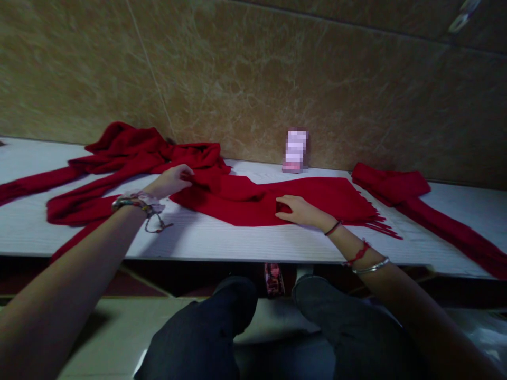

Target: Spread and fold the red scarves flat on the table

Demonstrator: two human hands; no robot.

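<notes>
A red fringed scarf [317, 198] lies lengthwise on the white wood-grain table [253, 245], its fringe toward the right. At the scarf's left part is my left hand [171, 181], its fingers curved at the red cloth; whether they pinch it cannot be made out. My right hand [299, 211] rests on the scarf's middle, thumb and fingers apart in a curve over the fabric, with nothing gripped between them. Bunched red cloth [127, 145] spreads over the left side, partly behind my left hand.
Another red cloth piece [390, 184] lies folded at the right, with a long strip running to the table's front edge. A blurred pink object [296, 150] stands against the marbled wall [237, 79]. My knees are below the front edge.
</notes>
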